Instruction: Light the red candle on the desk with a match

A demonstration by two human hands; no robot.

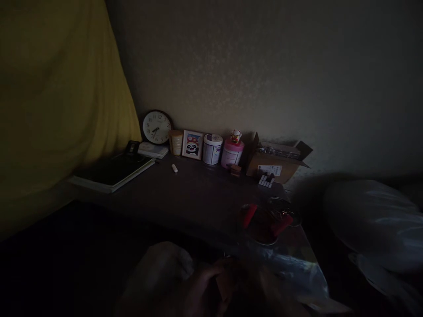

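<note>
The room is very dark. My left hand [208, 281] shows at the bottom centre with its fingers curled, next to a pale crumpled bag [161, 268]; whether it holds anything is too dim to tell. A blurred, skin-coloured shape to its right may be my right hand [274, 293], lying under a sheet of clear plastic [297, 268]. Just beyond the hands, a round metal container [264, 229] with red-handled pieces stands on the dark desk [198, 198].
Along the wall stand a round clock [157, 127], a yellow jar [176, 141], a panda picture [192, 144], a white tub [212, 149], a pink tub [232, 152] and an open cardboard box [274, 163]. A dark book [114, 171] lies left, beside a yellow curtain [59, 97]. A pale bag [373, 220] sits right.
</note>
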